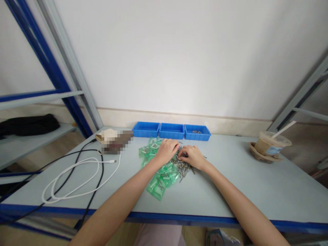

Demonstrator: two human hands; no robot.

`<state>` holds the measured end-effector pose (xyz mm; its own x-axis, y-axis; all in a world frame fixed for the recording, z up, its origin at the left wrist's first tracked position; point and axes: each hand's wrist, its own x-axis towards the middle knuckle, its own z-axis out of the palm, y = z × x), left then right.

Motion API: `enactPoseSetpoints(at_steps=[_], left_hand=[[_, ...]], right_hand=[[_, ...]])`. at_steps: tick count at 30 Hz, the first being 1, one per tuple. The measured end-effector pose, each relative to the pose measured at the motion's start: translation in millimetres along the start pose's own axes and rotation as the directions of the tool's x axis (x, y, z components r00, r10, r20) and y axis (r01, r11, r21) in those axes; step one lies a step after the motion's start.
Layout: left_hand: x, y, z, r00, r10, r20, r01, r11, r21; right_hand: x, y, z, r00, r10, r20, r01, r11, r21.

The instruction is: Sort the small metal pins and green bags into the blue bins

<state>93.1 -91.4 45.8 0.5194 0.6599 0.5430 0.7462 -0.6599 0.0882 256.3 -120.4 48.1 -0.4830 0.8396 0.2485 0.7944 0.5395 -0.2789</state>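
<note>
Both hands are in at the pile (pixel 183 168) of metal pieces, mid-frame! The right hand (pixel 192 156) curls over its right side, thumb and finger close to meeting; whether a piece sits between them, I can't tell. The left hand (pixel 167 150) bends across the green bags (pixel 156 188) at the pile's left, fingertips hidden, so its grip can't be called either. Looks early: a few pieces lie in the right bin (pixel 197 137), none show in the middle bin (pixel 171 136) or left bin (pixel 146 133), and plenty remain loose. Room? Widest on the tabletop (pixel 269 184) at right, out to the cup (pixel 265 145); the white cable (pixel 112 161) crowds the left, and the blue front edge (pixel 194 218) runs below the bags.
</note>
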Motion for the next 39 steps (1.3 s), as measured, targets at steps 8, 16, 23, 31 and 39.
enactPoseSetpoints(at_steps=[8,16,23,31,39], left_hand=[[-1,-1,2.1,1.0,0.016,0.01,-0.016,1.0,-0.003],[0,2,-5.3,0.992,0.114,0.045,-0.105,0.98,-0.167],[1,0,-5.1,0.992,0.119,0.051,-0.112,0.986,-0.125],[1,2,-3.1,0.997,0.07,0.03,-0.065,0.985,-0.159],[1,2,-7.2,0.995,0.091,0.034,-0.083,0.976,-0.199]], right_hand=[[0,-7,1,0.997,-0.019,-0.072,0.019,1.0,0.005],[6,14,-5,0.975,0.128,-0.184,-0.023,0.876,0.482],[4,19,-16,0.972,0.182,-0.146,-0.066,0.814,0.577],[2,14,-17,0.956,0.036,-0.292,0.066,0.941,0.332],[-1,14,-18,0.963,-0.069,-0.26,0.093,0.992,0.082]])
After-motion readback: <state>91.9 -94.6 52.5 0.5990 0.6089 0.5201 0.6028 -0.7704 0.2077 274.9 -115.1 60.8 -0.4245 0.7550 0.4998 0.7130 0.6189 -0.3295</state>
